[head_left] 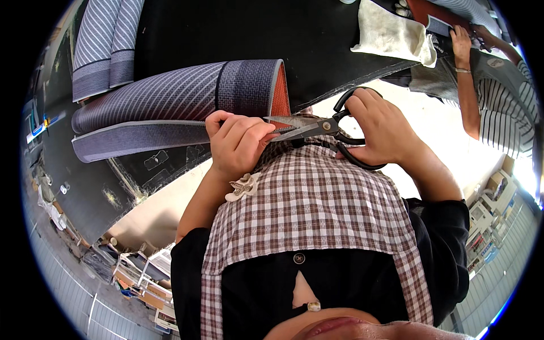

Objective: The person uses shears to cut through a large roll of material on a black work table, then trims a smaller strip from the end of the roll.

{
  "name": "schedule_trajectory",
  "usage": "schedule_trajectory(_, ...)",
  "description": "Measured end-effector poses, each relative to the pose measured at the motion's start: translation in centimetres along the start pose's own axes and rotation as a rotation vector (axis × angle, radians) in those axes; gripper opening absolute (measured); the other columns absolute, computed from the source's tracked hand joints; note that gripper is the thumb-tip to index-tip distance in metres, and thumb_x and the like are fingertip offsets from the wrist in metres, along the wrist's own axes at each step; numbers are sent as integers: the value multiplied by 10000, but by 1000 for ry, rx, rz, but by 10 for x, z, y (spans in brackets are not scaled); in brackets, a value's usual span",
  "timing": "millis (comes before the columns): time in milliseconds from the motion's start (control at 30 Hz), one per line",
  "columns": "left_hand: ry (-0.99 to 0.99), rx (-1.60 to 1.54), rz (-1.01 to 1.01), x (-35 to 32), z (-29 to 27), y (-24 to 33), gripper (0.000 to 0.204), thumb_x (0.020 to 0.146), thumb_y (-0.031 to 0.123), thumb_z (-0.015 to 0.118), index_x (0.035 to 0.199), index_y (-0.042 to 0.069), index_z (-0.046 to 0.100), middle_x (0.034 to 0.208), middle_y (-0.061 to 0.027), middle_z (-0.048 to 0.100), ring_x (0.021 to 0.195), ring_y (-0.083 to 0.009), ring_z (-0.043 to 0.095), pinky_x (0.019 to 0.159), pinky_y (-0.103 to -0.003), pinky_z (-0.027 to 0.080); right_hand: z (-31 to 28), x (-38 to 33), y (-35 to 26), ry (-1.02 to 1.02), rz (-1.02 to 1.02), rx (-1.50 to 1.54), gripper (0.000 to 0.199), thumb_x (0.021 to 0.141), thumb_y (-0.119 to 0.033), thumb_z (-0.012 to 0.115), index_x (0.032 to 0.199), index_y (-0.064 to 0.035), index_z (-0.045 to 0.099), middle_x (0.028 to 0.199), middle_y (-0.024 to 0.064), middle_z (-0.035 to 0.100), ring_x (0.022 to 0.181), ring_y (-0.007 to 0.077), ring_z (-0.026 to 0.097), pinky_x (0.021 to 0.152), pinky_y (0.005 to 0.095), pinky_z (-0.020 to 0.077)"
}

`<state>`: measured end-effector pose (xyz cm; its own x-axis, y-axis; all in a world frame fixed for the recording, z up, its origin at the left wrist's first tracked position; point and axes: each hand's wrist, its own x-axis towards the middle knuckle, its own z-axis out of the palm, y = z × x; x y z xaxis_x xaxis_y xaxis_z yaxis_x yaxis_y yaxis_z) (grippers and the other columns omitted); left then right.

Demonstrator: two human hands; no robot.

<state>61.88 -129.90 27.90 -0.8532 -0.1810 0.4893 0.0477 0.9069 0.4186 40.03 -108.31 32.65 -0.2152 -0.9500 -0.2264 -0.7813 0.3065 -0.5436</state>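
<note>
Just beside my right hand (381, 129), which grips black scissors (326, 129), my left hand (238, 141) pinches the grey mat's edge (170, 133).

Scissors (317, 129): blade tips hidden behind left hand (235, 144) fingers; handle loops partly covered by right hand (381, 126). Co-worker's hand (462, 42) at 1 o'clock: body cut by rim. Shelves at 7 o'clock too small to identify.

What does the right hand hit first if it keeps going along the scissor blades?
Probably the left hand, fisted at the scissors' blade tips; past it, the grey striped mat. The right hand grips the black handles; depth unclear.
</note>
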Motion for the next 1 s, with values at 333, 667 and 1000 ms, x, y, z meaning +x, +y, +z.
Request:
schedule_trajectory(333,12,-12,24,1,2,0,141,875,245,768,899,119,710,849,11,708,729,-153,642,847,-372,407,-1,0,-1,51,-30,-44,641,706,-518,837,971,-11,548,992,148,554,958,351,581,773,440,488)
schedule_trajectory(667,44,-11,7,0,6,0,180,922,293,740,889,121,697,811,14,703,708,-151,633,827,-365,415,2,-3,-1,-27,45,-44,672,709,-601,832,1081,-82,623,909,101,597,871,316,639,734,435,528)
schedule_trajectory(1000,32,3,16,1,5,2,217,864,308,805,891,127,686,773,38,689,683,-141,622,815,-353,412,7,-3,0,69,-24,-95,703,691,-595,833,995,-19,568,932,131,553,904,329,596,757,442,510)
